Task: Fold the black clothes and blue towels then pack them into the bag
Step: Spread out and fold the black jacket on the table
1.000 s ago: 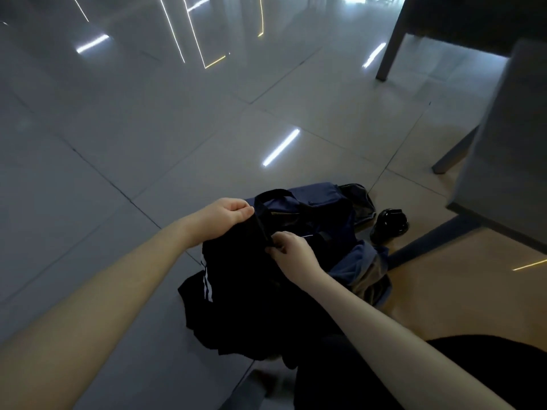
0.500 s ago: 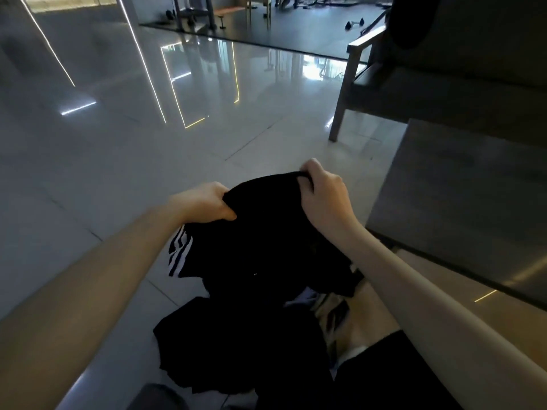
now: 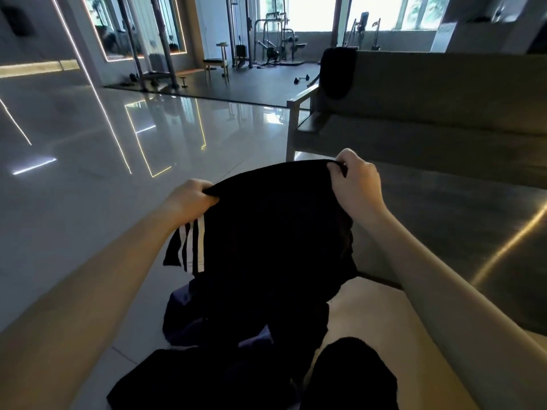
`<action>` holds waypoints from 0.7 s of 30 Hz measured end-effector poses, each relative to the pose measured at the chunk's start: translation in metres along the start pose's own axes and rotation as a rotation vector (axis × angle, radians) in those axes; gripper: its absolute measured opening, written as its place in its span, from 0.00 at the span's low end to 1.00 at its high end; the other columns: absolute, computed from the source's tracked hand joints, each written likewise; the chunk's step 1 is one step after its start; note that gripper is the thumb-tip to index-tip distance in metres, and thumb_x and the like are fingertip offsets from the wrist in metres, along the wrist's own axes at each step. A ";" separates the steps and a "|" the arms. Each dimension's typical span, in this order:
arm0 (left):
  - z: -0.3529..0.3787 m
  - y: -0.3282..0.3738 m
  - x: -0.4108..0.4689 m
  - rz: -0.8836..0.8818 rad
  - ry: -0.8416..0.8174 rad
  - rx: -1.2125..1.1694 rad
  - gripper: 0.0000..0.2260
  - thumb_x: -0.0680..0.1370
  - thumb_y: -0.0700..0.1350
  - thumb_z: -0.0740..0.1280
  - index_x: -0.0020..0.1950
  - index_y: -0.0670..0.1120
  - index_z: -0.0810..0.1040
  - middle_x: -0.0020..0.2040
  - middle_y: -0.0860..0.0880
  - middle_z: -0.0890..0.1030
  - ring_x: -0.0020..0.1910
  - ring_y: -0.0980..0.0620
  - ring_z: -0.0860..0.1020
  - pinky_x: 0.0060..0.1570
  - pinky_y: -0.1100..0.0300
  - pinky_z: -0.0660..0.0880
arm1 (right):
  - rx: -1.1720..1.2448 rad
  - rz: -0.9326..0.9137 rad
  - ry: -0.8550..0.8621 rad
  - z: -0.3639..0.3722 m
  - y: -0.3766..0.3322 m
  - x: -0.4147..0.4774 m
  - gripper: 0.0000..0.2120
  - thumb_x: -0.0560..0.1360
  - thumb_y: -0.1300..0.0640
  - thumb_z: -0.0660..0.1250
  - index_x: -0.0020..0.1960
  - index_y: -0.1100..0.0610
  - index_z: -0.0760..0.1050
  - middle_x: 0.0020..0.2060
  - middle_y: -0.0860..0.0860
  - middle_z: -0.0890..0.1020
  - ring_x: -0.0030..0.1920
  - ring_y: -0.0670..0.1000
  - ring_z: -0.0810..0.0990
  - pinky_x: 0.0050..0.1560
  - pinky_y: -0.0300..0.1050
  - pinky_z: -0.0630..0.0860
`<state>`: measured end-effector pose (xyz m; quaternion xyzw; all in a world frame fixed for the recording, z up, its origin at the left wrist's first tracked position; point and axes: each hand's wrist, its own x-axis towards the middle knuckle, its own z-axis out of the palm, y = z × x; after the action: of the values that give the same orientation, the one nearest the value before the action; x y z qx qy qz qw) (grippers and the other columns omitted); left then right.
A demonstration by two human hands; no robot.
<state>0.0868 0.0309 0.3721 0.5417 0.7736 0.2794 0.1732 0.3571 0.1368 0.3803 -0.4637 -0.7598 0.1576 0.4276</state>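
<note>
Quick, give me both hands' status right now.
Left hand: closed, gripping the top edge of the black garment.
Right hand: closed, pinching the same edge at its other end.

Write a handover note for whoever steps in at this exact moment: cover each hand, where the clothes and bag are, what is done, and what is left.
Left hand: grips one end of the top edge of the black striped garment.
Right hand: pinches the other end; the garment hangs spread between them, unfolded.
Navy bag: on the floor below the garment, mostly hidden.
More black cloth lies nearer the person. Blue towels cannot be made out.
Done: nothing visibly folded or packed.
Left: fold the held garment, fold the rest, pack everything.
</note>
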 end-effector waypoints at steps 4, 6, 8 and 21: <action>0.014 0.052 0.023 0.069 0.036 -0.020 0.09 0.78 0.43 0.63 0.40 0.43 0.78 0.35 0.45 0.74 0.37 0.48 0.72 0.36 0.58 0.64 | -0.099 0.044 0.123 -0.039 0.015 0.018 0.08 0.79 0.53 0.61 0.43 0.55 0.70 0.34 0.49 0.77 0.37 0.53 0.75 0.38 0.43 0.64; 0.026 0.076 0.037 0.105 0.041 -0.039 0.10 0.79 0.44 0.63 0.44 0.39 0.79 0.35 0.45 0.74 0.36 0.49 0.71 0.36 0.58 0.64 | -0.169 0.058 0.192 -0.060 0.024 0.030 0.08 0.79 0.52 0.61 0.43 0.55 0.70 0.33 0.48 0.75 0.35 0.51 0.74 0.36 0.43 0.64; 0.041 0.097 0.051 0.129 0.038 -0.044 0.11 0.78 0.46 0.64 0.43 0.40 0.78 0.33 0.47 0.73 0.35 0.50 0.71 0.35 0.58 0.64 | -0.232 0.074 0.256 -0.079 0.034 0.041 0.09 0.79 0.51 0.61 0.43 0.54 0.70 0.32 0.47 0.74 0.34 0.51 0.73 0.35 0.43 0.65; 0.228 0.168 0.172 0.246 0.039 0.242 0.04 0.76 0.42 0.62 0.42 0.47 0.74 0.38 0.47 0.75 0.40 0.45 0.76 0.39 0.57 0.69 | -0.671 0.349 0.184 -0.083 0.238 0.063 0.11 0.80 0.53 0.60 0.53 0.60 0.74 0.45 0.58 0.82 0.47 0.60 0.80 0.39 0.45 0.65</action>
<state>0.2810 0.2905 0.3033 0.6435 0.7328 0.2140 0.0562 0.5457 0.3007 0.3093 -0.7124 -0.6372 -0.0714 0.2852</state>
